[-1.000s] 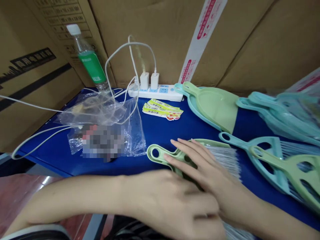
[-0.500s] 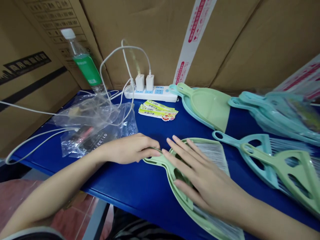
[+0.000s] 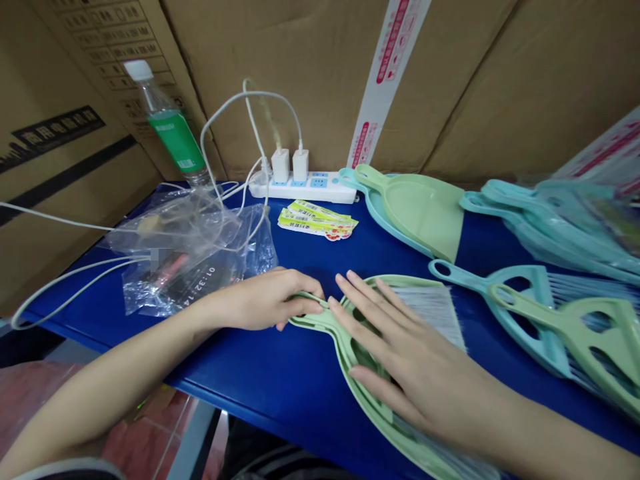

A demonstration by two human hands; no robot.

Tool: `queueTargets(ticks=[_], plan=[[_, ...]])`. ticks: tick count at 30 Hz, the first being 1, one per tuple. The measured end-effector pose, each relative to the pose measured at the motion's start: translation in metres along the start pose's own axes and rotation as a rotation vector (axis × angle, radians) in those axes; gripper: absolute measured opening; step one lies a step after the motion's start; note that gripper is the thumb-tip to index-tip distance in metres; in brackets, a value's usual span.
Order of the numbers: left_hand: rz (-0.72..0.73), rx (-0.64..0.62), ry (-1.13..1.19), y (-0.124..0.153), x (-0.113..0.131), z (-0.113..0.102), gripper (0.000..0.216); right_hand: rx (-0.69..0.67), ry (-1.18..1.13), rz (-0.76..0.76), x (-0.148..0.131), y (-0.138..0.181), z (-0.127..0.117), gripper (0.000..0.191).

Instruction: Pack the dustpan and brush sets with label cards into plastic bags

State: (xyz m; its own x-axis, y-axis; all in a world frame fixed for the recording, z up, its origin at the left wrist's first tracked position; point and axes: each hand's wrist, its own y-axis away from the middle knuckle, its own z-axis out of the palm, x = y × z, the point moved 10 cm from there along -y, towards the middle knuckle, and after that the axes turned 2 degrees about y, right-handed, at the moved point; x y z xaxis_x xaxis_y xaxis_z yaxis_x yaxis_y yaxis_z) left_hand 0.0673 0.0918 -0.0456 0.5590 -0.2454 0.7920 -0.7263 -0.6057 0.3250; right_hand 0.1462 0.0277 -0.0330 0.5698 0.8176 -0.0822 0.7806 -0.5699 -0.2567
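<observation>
Since your left hand (image 3: 270, 303) crossed back from over your right wrist a second ago, it now sits on the handle end of the green dustpan (image 3: 327, 328), fingers curled shut round the tip. In the last half second almost nothing has moved. The green dustpan lies on the blue table (image 3: 280, 380) right in front of you, handle toward the left, body running off toward the lower right. The brush (image 3: 430, 307) is nested in it, bristles away from you. Your right hand (image 3: 400, 363) lies flat on the brush, fingers straight and spread, gripping nothing.

Both hands are now on the one set, and it looks steadied at both ends.

Hidden or unclear:
- The handle tip is under your left fingers.
- Most of the brush handle is under your right palm, so you can't tell whether it is clipped into the pan.
- The pan's far end is cut off at the bottom edge.

Around the set:
- Loose brushes (image 3: 550, 327) lie to the right.
- Stacked dustpans (image 3: 425, 213) sit behind.
- Bagged blue pans (image 3: 565, 220) are smeared at the frame edge.
- Labels (image 3: 317, 220) and a power strip (image 3: 305, 188) are further back.
- The plastic bag (image 3: 190, 243) has partly blurred contents.
- A bottle (image 3: 173, 133) stands against the cardboard boxes (image 3: 310, 67).
</observation>
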Motion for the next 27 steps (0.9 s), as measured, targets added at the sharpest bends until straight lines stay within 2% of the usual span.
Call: queueTargets(ticks=[3, 5, 8, 10, 14, 17, 20, 24, 27], plan=[[0.013, 0.001, -0.066, 0.000, 0.002, 0.001, 0.023, 0.003, 0.021, -0.016, -0.002, -0.001, 0.003, 0.059], [0.045, 0.036, -0.196, 0.002, 0.007, 0.000, 0.023, 0.003, 0.019, -0.013, -0.002, -0.002, 0.004, 0.059], [0.078, 0.181, -0.541, 0.008, 0.020, -0.001, 0.018, 0.000, 0.006, -0.006, 0.000, -0.002, 0.002, 0.059], [0.042, 0.292, -0.802, 0.013, 0.026, -0.001, 0.016, 0.002, 0.002, -0.016, 0.000, -0.003, -0.001, 0.058], [0.032, 0.383, -1.130, 0.019, 0.036, 0.009, 0.014, 0.018, -0.009, 0.023, 0.011, -0.010, -0.012, 0.048], [0.138, 0.535, -1.234, 0.025, 0.051, 0.012, 0.015, 0.052, 0.001, 0.091, 0.030, -0.015, -0.022, 0.044], [0.352, 0.641, -1.294, 0.033, 0.068, 0.023, 0.015, 0.094, 0.081, 0.122, 0.051, -0.022, -0.033, 0.043], [0.517, 0.636, -1.310, 0.036, 0.076, 0.036, 0.017, 0.092, 0.238, 0.123, 0.070, -0.040, -0.043, 0.039], [0.554, 0.609, -1.321, 0.035, 0.077, 0.038, 0.018, -0.039, 0.335, 0.122, 0.078, -0.061, -0.036, 0.035]])
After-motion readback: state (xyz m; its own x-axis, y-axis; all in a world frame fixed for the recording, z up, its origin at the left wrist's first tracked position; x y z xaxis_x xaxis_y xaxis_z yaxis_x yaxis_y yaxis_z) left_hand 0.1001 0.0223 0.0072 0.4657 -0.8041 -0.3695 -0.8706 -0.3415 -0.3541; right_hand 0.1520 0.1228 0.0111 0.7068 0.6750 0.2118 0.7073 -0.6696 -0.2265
